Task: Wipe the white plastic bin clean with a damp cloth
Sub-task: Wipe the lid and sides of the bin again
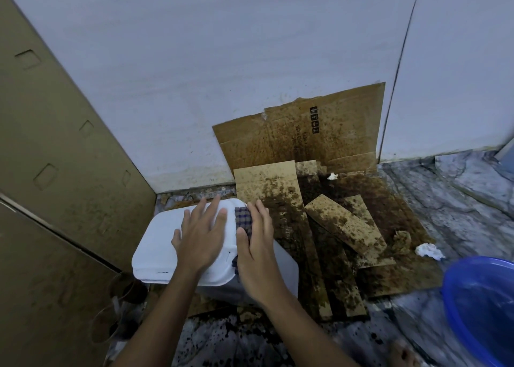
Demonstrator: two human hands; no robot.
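— While the left hand [201,236] lies open on the lid of the white plastic bin [155,244], where does it stand?
— On the floor [459,213], beside stained brown cardboard [306,133]. The right hand [256,247], fingers straight, presses a dark checked cloth [243,217] against its right edge.

The bin [158,244] is smooth white plastic with a dull sheen. The cloth [243,222] on it is woven, checked fabric. The cardboard sheets [319,133] are matt brown and rough, blotched with dark stains. The floor [459,199] looks like veined stone. The basin [478,297] is glossy, translucent blue plastic. The wall [222,60] is matt white.
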